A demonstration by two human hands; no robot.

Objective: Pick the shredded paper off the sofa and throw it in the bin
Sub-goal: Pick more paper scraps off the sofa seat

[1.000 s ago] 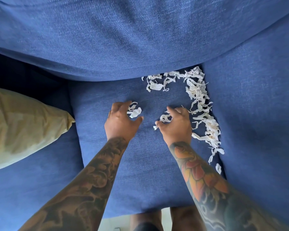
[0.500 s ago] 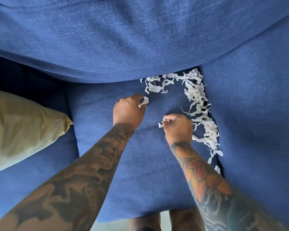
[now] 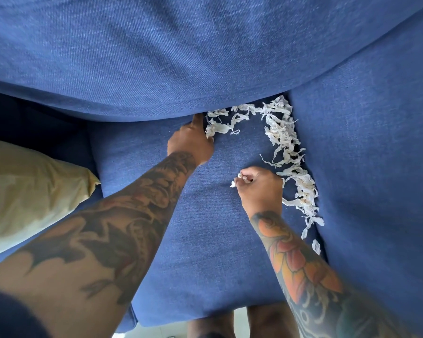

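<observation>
Fists curl: left hand [image 3: 192, 142] and right hand [image 3: 259, 187] each grip shredded paper [image 3: 285, 140].

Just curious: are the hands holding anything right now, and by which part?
The right hand clutches shredded paper in its curled fingers. The left hand meets the strips by the back cushion; its grip is hidden.
</observation>
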